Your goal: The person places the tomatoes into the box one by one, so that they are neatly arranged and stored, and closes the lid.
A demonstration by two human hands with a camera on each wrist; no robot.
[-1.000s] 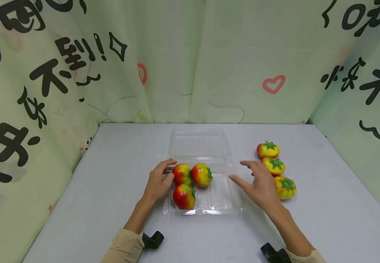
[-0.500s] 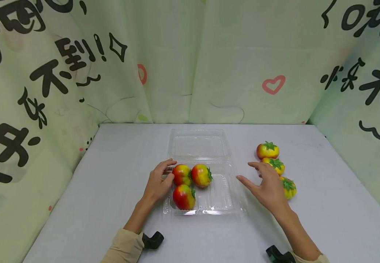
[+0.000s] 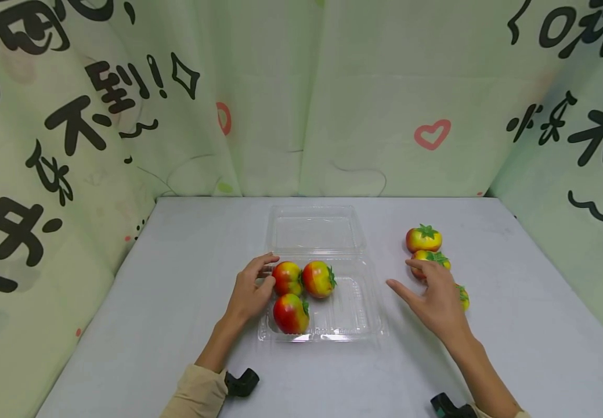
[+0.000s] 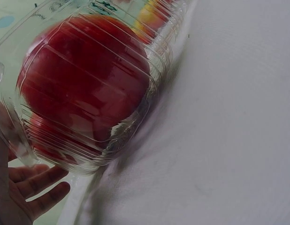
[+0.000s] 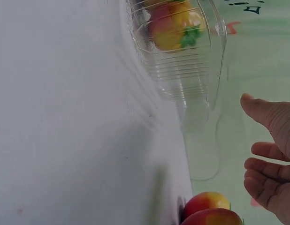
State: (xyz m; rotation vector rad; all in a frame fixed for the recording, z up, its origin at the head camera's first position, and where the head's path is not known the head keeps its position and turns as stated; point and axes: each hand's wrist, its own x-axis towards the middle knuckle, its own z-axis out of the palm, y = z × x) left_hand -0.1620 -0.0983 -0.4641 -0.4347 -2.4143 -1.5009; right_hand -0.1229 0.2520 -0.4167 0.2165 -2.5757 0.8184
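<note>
A clear plastic clamshell box (image 3: 350, 307) lies with its lid (image 3: 314, 229) folded back. Three red-and-yellow tomato-like fruits with green leafy tops sit in its left part: one at the back left (image 3: 286, 278), one beside it (image 3: 318, 278) and one in front (image 3: 291, 313). My left hand (image 3: 249, 296) rests at the box's left side, its fingers fairly straight in the left wrist view. My right hand (image 3: 439, 307), thumb and fingers spread and holding nothing, hovers right of the box. It partly hides two of the three similar fruits in a row on the right.
The farthest fruit of the right-hand row (image 3: 423, 238) is fully visible, the middle one (image 3: 439, 258) and the nearest (image 3: 463, 297) only partly. A white-covered table (image 3: 202, 232) stands against a pale green curtain (image 3: 364, 87) with dark lettering.
My right hand has moved right, away from the box and across the row of fruits, covering more of the nearest ones. The left hand and the box stay in place.
</note>
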